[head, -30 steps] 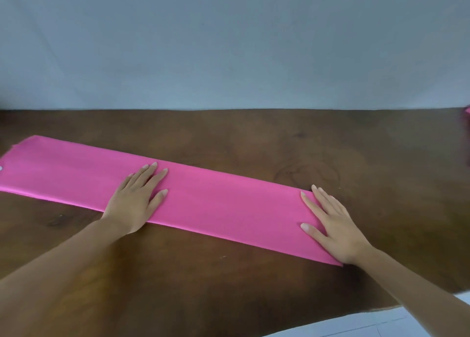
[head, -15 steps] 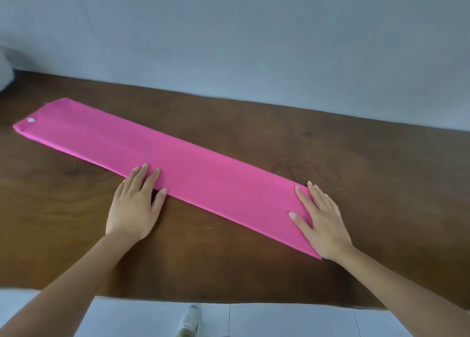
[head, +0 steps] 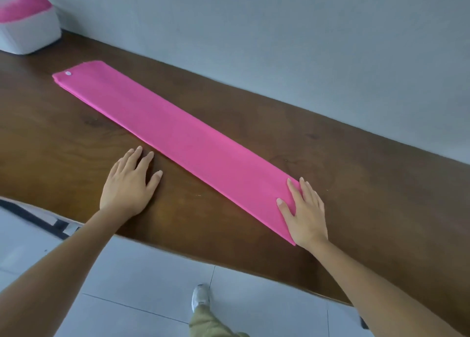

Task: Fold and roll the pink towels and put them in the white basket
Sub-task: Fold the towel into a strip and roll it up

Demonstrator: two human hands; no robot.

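The pink towel [head: 178, 136] lies folded into a long strip across the wooden table [head: 356, 184]. The right hand [head: 305, 212] presses its near-right end, fingers straight; the left hand [head: 129, 184] rests flat on bare wood just beside it. Folding looks finished; rolling should begin here, toward the white basket [head: 28, 34] at far left, apparently already holding pink towels.

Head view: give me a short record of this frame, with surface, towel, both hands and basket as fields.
surface: dark wooden table
towel: pink towel folded into a long strip, lying flat, not yet rolled
left: left hand flat on the table, beside the strip's near edge
right: right hand flat on the strip's near end
basket: white basket at the far left corner, pink fabric inside
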